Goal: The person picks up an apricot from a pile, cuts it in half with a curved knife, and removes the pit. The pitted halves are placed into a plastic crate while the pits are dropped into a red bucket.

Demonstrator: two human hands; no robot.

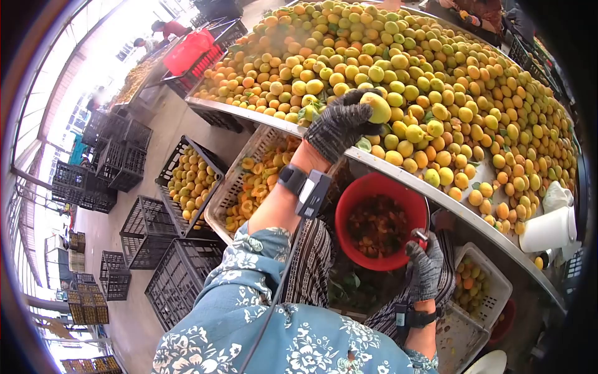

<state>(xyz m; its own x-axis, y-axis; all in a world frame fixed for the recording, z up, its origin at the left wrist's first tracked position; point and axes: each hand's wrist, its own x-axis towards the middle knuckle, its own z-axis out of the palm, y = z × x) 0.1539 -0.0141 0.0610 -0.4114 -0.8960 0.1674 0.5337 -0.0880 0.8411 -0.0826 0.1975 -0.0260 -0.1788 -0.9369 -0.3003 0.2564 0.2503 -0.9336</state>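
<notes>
My left hand [342, 128], in a dark grey knitted glove, is closed around a yellow-green fruit [376, 108] above the near edge of the table. Lower right, my right hand [425, 265], gloved too, is closed on a small tool with a shiny metal end [421, 235], beside the rim of a red bucket [349, 243]. Dark reddish-brown bits [377, 224] lie inside the bucket. Yellow, green and orange fruit [448, 106] is heaped over the metal-edged table [436, 201].
Left of my legs, a pale crate [215, 206] holds opened orange fruit, and a black crate [163, 171] holds whole fruit. Black crates [146, 227] stand on the floor. A white bucket [548, 230] sits at the table's right; other people [171, 28] stand at the far tables.
</notes>
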